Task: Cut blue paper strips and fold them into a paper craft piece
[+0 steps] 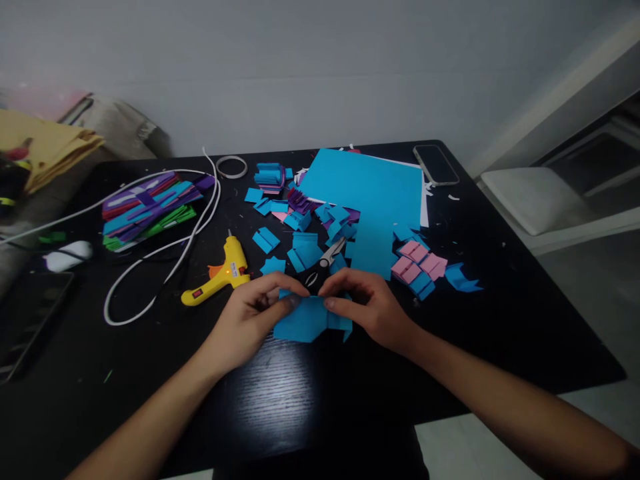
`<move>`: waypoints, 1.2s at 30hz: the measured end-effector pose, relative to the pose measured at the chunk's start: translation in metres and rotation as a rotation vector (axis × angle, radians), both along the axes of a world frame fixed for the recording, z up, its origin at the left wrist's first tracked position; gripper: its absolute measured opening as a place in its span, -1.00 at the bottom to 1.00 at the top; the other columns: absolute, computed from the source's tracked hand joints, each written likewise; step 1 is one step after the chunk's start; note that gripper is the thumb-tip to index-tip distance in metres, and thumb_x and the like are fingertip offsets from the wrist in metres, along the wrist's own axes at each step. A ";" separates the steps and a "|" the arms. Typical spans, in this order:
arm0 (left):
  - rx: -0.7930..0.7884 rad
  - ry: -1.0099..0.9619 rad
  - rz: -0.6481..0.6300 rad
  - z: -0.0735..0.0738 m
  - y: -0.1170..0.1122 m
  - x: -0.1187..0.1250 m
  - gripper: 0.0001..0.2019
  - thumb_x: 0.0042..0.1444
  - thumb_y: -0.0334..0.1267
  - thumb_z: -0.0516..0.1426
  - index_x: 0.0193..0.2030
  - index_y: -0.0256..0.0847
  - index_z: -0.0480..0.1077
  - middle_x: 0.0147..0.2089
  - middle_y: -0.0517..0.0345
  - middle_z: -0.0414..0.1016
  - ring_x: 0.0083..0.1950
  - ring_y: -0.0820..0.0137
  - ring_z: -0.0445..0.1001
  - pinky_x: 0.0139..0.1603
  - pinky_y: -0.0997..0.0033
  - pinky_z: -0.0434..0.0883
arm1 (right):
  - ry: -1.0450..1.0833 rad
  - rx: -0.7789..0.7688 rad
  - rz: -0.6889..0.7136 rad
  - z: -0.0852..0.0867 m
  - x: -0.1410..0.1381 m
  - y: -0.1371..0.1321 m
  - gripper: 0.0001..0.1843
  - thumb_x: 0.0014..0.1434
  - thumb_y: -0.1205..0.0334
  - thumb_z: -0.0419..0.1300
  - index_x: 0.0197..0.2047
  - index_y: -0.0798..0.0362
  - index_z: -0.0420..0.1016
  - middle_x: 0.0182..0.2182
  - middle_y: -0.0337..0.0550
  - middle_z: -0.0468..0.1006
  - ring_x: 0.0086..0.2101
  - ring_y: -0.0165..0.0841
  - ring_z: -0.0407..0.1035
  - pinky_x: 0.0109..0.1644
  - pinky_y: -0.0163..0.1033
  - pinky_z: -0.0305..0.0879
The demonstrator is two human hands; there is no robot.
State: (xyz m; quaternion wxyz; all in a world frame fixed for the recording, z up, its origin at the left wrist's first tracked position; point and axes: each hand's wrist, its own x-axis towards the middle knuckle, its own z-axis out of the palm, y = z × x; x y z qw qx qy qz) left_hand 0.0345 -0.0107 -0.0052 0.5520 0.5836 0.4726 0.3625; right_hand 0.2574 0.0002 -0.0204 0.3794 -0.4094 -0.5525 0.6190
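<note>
Between my two hands is a folded piece of blue paper (305, 321), held just above the black table. My left hand (253, 310) pinches its upper left edge between thumb and forefinger. At the upper right edge, my right hand (373, 307) pinches the same paper in a like way. Just beyond the fingertips lie scissors (333, 253) with black handles, blades pointing away to the right; part of the handles is hidden. A yellow glue gun (234, 260) rests on its side left of my left hand. Folded blue pieces (306, 253) surround the scissors.
Large blue sheets (370, 183) lie at the back, near a phone (436, 165). Pink folded pieces (415, 260) are to the right. Coloured paper strips (150, 207), a white cable (107, 300) and a tape ring (231, 167) occupy the left side of the black table (480, 320).
</note>
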 end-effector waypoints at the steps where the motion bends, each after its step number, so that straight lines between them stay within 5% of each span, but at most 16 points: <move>1: 0.017 0.009 0.005 0.001 0.000 0.000 -0.88 0.25 -0.24 0.23 -0.20 -0.14 0.63 -0.54 0.27 0.35 -0.55 0.52 0.23 -0.55 0.52 0.16 | 0.021 -0.027 0.017 0.000 0.000 0.000 -0.93 0.15 0.24 0.37 -0.26 -0.01 0.65 -0.34 -0.22 0.62 -0.29 -0.34 0.49 -0.17 -0.22 0.38; 9: 0.115 0.117 -0.051 0.003 -0.001 -0.004 -0.84 0.27 -0.30 0.18 -0.23 -0.16 0.63 -0.30 0.12 0.63 -0.32 0.39 0.53 -0.31 0.46 0.42 | 0.077 -0.203 0.088 -0.002 -0.002 0.001 -0.71 0.03 0.09 0.54 -0.27 0.04 0.61 -0.36 -0.23 0.65 -0.34 -0.38 0.52 -0.21 -0.26 0.42; 15: 0.129 0.150 -0.062 0.002 -0.002 -0.005 -0.75 0.24 -0.20 0.24 0.05 -0.10 0.54 -0.11 0.14 0.60 -0.16 0.33 0.54 -0.19 0.42 0.44 | 0.094 -0.221 0.050 -0.006 -0.004 -0.002 -0.68 0.03 0.16 0.54 -0.21 0.05 0.58 -0.38 -0.23 0.68 -0.36 -0.38 0.56 -0.20 -0.26 0.45; 22: -0.023 0.220 0.028 -0.002 0.000 0.003 -0.71 0.22 0.02 0.27 -0.25 -0.18 0.58 -0.50 0.27 0.36 -0.48 0.45 0.26 -0.49 0.48 0.19 | -0.022 -0.161 0.079 -0.002 -0.004 -0.004 -0.71 0.09 0.15 0.49 -0.14 0.06 0.64 -0.32 -0.16 0.71 -0.32 -0.33 0.58 -0.21 -0.25 0.47; 30: -0.089 0.102 -0.016 0.002 0.000 0.008 -0.79 0.20 -0.11 0.30 -0.34 -0.20 0.56 -0.53 0.30 0.39 -0.52 0.51 0.24 -0.51 0.52 0.17 | -0.081 -0.220 0.170 0.001 -0.003 -0.002 -0.70 0.01 0.05 0.55 -0.30 0.08 0.68 -0.42 -0.20 0.68 -0.39 -0.35 0.53 -0.30 -0.28 0.37; 36: -0.173 0.049 -0.036 0.001 0.001 0.004 -0.64 0.26 0.03 0.24 -0.38 -0.24 0.47 -0.50 0.27 0.38 -0.48 0.52 0.28 -0.47 0.54 0.20 | -0.031 -0.287 0.166 0.000 -0.002 -0.001 -0.62 0.00 0.08 0.56 -0.19 0.08 0.62 -0.46 -0.25 0.65 -0.43 -0.41 0.49 -0.32 -0.32 0.31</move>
